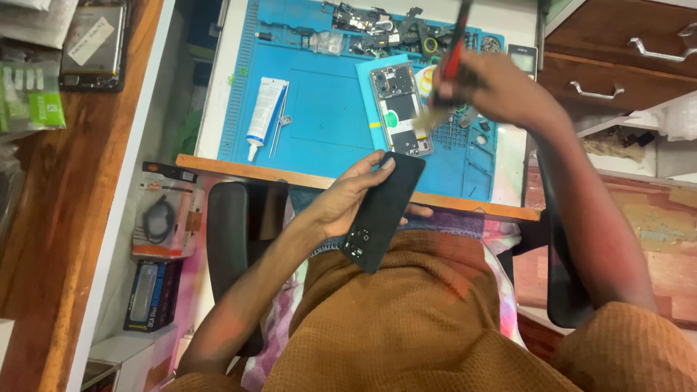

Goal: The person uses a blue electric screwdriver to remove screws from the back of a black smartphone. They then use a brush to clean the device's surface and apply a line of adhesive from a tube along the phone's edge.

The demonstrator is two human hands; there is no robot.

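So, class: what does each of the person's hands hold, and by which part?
The left hand holds a black phone back cover along its long edges. The right hand holds a brush by its red-and-black handle.

Left hand curled in a grip near lap, right hand raised forward, fingers closed

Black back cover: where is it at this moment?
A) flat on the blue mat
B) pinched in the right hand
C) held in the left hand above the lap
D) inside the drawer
C: the left hand grips the black back cover over the lap, short of the blue mat.
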